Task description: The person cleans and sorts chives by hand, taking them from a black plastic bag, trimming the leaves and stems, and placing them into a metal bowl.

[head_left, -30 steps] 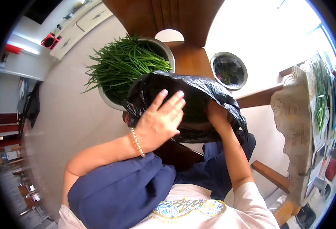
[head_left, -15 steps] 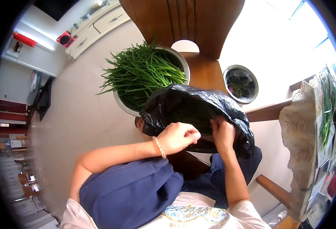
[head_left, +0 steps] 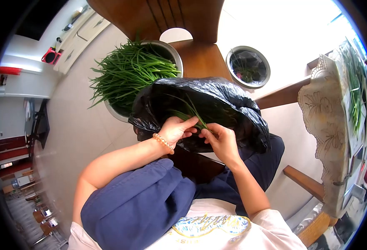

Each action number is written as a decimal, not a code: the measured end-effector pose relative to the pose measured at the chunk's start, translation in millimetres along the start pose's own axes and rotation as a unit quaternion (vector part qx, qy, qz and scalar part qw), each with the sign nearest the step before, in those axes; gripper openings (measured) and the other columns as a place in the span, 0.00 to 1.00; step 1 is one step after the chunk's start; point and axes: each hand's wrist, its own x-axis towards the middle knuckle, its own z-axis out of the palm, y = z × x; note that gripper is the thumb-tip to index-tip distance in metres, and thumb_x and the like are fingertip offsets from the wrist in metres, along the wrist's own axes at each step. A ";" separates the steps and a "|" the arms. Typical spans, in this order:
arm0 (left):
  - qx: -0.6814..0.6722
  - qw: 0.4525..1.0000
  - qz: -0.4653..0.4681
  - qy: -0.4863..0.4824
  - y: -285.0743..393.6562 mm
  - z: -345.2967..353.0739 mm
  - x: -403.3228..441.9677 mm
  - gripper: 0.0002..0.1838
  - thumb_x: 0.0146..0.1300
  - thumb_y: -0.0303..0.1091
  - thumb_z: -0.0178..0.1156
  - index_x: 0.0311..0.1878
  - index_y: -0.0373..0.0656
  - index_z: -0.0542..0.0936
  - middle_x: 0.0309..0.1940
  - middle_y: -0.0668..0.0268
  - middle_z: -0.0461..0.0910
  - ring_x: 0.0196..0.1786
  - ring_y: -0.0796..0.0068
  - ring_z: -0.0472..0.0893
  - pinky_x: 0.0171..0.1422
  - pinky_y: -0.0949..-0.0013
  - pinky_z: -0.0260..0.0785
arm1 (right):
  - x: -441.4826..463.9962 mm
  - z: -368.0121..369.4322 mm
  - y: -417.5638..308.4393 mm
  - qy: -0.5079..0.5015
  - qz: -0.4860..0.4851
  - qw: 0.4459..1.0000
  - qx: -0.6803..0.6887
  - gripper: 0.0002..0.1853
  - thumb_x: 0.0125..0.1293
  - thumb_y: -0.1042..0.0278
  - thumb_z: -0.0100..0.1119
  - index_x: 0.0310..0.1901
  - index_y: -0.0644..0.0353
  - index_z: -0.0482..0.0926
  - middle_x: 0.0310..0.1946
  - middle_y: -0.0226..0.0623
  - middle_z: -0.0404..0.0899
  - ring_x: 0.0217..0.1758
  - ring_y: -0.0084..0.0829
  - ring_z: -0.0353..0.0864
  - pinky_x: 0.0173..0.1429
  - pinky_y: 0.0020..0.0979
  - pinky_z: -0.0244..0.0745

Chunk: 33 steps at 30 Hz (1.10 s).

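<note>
Over the mouth of a black plastic bag (head_left: pixel 246 112), my left hand (head_left: pixel 177 131) and my right hand (head_left: pixel 220 141) come together. Both pinch a few thin green garlic chives (head_left: pixel 190 113), whose leaves reach up and away over the bag's dark inside. My left fingers close around the stems, and my right thumb and fingers grip their lower end. A metal basin (head_left: pixel 179 62) heaped with chives (head_left: pixel 129 73) stands on the wooden chair, just beyond the bag. The bag lies across my lap, its depth in shadow.
The wooden chair (head_left: pixel 204 58) faces me. On the floor beyond, to the right, stands a lined bin (head_left: pixel 248 66) with scraps inside. A lace-covered table (head_left: pixel 321 104) at right carries more green leaves (head_left: pixel 354 96). A low cabinet (head_left: pixel 79 37) stands far left.
My right hand has come up out of the bag with chives. My left hand now meets it and grips them too. The view has shifted somewhat, so the surroundings sit further left.
</note>
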 end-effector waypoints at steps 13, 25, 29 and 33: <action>-0.027 0.997 0.052 0.048 -5.1 -4.6 5.8 0.14 0.59 0.41 0.60 0.40 0.38 0.78 0.37 0.67 0.79 0.37 0.80 0.77 0.43 0.78 0.70 | 18.7 -20.0 21.3 0.083 0.033 0.995 -0.036 0.12 0.64 0.71 0.48 0.44 0.69 0.75 0.31 0.38 0.81 0.28 0.23 0.78 0.34 0.23 0.71; -0.063 0.997 0.039 0.034 1.4 -1.1 1.9 0.15 0.59 0.42 0.60 0.41 0.39 0.77 0.37 0.67 0.80 0.39 0.79 0.79 0.42 0.80 0.70 | 14.0 -1.2 19.8 -0.013 0.075 0.980 0.186 0.14 0.56 0.71 0.62 0.41 0.69 0.76 0.29 0.34 0.79 0.32 0.20 0.76 0.37 0.22 0.71; -0.071 0.996 0.040 0.028 -0.3 -2.2 1.7 0.16 0.58 0.43 0.60 0.40 0.39 0.77 0.36 0.67 0.80 0.38 0.80 0.79 0.42 0.81 0.70 | 16.7 1.7 16.8 0.017 0.039 0.988 0.149 0.10 0.55 0.73 0.62 0.37 0.68 0.78 0.26 0.31 0.78 0.28 0.17 0.74 0.34 0.20 0.69; -0.063 0.996 0.043 0.046 -2.7 -3.7 2.0 0.16 0.59 0.42 0.60 0.40 0.38 0.77 0.36 0.67 0.80 0.38 0.79 0.79 0.42 0.80 0.70 | 17.9 1.9 18.1 0.031 0.053 0.994 0.090 0.07 0.54 0.73 0.62 0.34 0.67 0.79 0.23 0.30 0.78 0.25 0.16 0.72 0.31 0.20 0.67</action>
